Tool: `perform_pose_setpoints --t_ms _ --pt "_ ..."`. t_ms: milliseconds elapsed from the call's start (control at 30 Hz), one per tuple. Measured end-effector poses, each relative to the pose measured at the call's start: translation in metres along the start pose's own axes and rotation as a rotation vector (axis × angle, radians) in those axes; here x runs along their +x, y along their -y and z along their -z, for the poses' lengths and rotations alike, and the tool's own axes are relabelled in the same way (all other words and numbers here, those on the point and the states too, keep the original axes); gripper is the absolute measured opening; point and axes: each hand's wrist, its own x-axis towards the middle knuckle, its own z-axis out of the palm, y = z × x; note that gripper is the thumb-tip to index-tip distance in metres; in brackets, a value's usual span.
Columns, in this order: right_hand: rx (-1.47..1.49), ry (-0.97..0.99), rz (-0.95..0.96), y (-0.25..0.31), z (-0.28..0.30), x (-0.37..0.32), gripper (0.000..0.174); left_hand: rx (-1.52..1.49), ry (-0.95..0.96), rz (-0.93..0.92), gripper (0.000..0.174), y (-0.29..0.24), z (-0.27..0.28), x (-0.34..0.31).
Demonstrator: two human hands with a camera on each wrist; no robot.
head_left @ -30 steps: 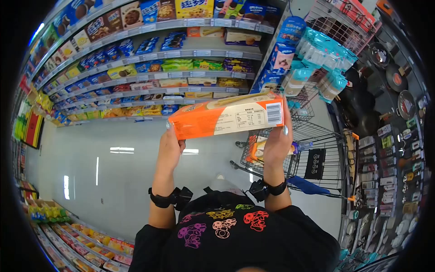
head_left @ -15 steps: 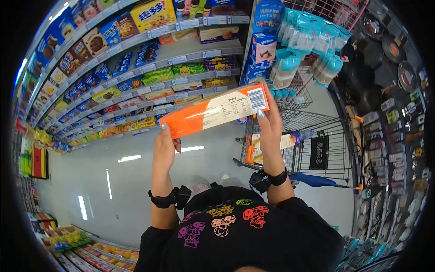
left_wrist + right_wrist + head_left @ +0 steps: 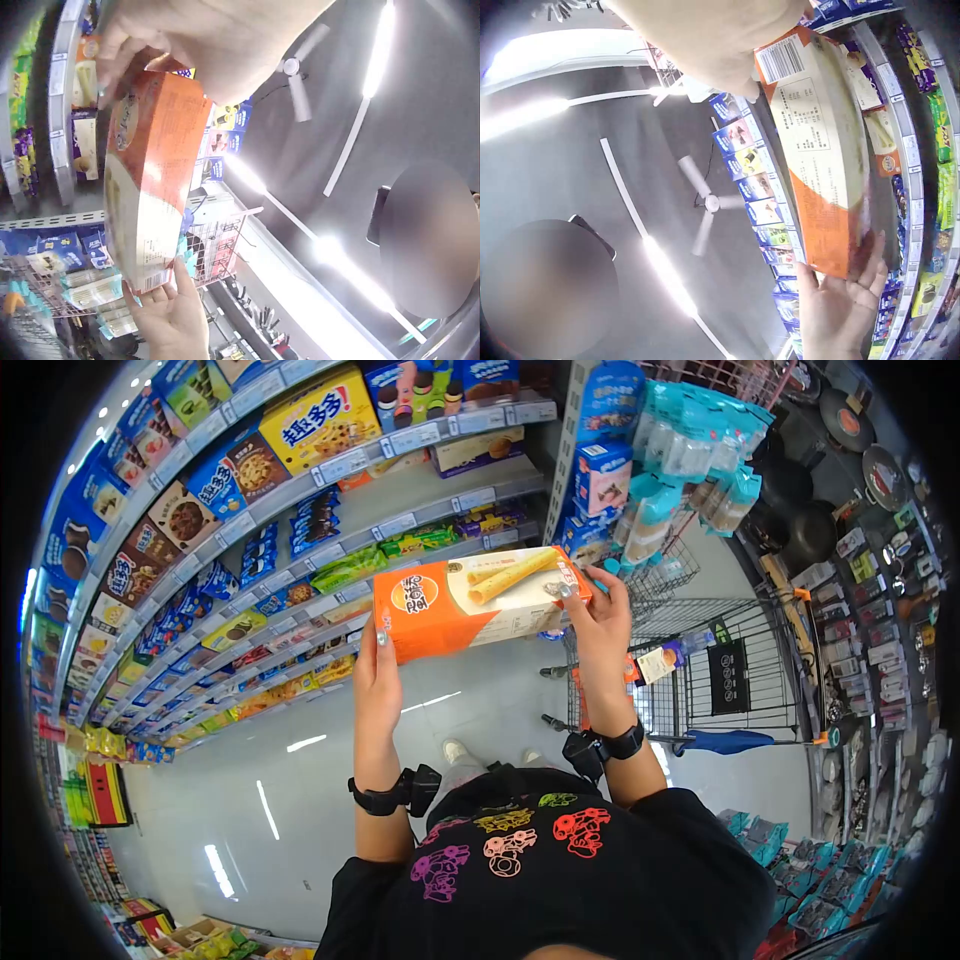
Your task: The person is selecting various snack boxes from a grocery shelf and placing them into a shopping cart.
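Observation:
An orange and cream box of egg rolls [image 3: 480,600], its front printed with rolled wafers, is held up between both hands before the chest. At its left end, my left hand [image 3: 378,680] grips the orange corner, a fingertip lying on the near face. My right hand [image 3: 602,635] grips the cream end, fingers spread over its edge. The left wrist view shows the box [image 3: 154,180] with the right hand [image 3: 176,319] at its far, barcoded end. From the right wrist, the left hand [image 3: 840,311] cups the orange end.
Shelves of biscuits [image 3: 240,510] curve along the left and front. A wire shopping cart [image 3: 700,690] with several packs in it stands to the right, a blue umbrella [image 3: 730,742] at its near side. Teal packs [image 3: 690,435] hang behind it, and pans [image 3: 845,420] hang at far right.
The box has turned from its nutrition and barcode side to the front picture, now nearly level. The right fingers have shifted over its end. The head view has swung, showing the shelves closer.

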Motion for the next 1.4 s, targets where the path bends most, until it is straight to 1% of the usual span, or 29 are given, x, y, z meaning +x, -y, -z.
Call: perform_pose_setpoints --t_ms 33,133,233,267,300,367,400,433,467,500,567,600,700,833,867,933,1033,1133,1233,1267,1367,1400 --pt "0.003 -0.001 0.008 -0.004 -0.012 0.001 0.039 -0.059 -0.024 -0.058 0.045 0.003 0.009 0.008" --pt "0.048 0.011 -0.003 -0.011 -0.052 0.007 0.045 -0.068 0.047 -0.139 0.049 0.011 0.047 0.031" --pt "0.151 0.052 -0.057 -0.020 -0.088 0.010 0.050 -0.117 0.171 -0.095 0.054 -0.005 0.083 0.044" --pt "0.195 0.072 -0.078 -0.024 -0.099 0.011 0.051 -0.104 0.147 -0.141 0.060 -0.002 0.090 0.049" --pt "0.240 0.089 -0.103 -0.028 -0.108 0.011 0.052 -0.094 0.172 -0.168 0.063 0.003 0.101 0.055" --pt "0.221 0.086 -0.164 -0.050 -0.120 0.013 0.052 -0.070 0.240 -0.208 0.067 0.012 0.120 0.061" --pt "0.223 0.082 -0.209 -0.058 -0.126 0.013 0.052 -0.081 0.280 -0.151 0.073 0.006 0.126 0.063" --pt "0.225 0.072 -0.253 -0.064 -0.131 0.011 0.052 -0.070 0.286 -0.161 0.073 0.011 0.133 0.065" --pt "0.190 0.102 -0.242 -0.069 -0.138 0.008 0.046 -0.059 0.296 -0.180 0.072 0.017 0.139 0.069" --pt "0.194 0.067 -0.290 -0.071 -0.146 0.007 0.044 -0.050 0.305 -0.208 0.072 0.021 0.143 0.077" --pt "0.201 0.008 -0.377 -0.072 -0.161 0.012 0.041 0.102 0.274 -0.261 0.072 0.027 0.148 0.087" --pt "0.199 0.028 -0.345 -0.078 -0.164 0.016 0.035 0.174 0.252 -0.291 0.072 0.029 0.150 0.091" --pt "0.203 0.093 -0.336 -0.096 -0.171 0.032 0.038 0.342 0.157 -0.375 0.073 0.026 0.145 0.105" --pt "0.129 -0.003 -0.350 -0.110 -0.184 0.056 0.040 0.572 0.056 -0.330 0.070 0.041 0.139 0.133" --pt "0.124 -0.063 -0.341 -0.111 -0.191 0.067 0.031 0.597 0.041 -0.334 0.069 0.044 0.138 0.142" --pt "0.131 -0.015 -0.345 -0.115 -0.199 0.092 0.034 0.647 0.011 -0.345 0.068 0.051 0.133 0.162" --pt "0.124 0.026 -0.365 -0.120 -0.204 0.126 0.039 0.400 0.016 -0.332 0.066 0.063 0.119 0.200" --pt "0.127 0.036 -0.417 -0.127 -0.211 0.160 0.040 0.415 -0.037 -0.308 0.062 0.097 0.110 0.244" --pt "0.021 0.027 -0.182 -0.162 -0.221 0.187 0.043 0.195 -0.050 -0.163 0.056 0.116 0.094 0.282" --pt "-0.105 -0.011 -0.110 -0.191 -0.222 0.196 0.046 0.223 -0.096 -0.192 0.052 0.138 0.092 0.296" --pt "-0.275 -0.114 -0.010 -0.193 -0.243 0.200 0.046 0.276 -0.242 -0.096 0.048 0.135 0.080 0.312" --pt "-0.307 -0.063 0.016 -0.182 -0.246 0.202 0.047 0.311 -0.298 -0.212 0.040 0.141 0.078 0.321"
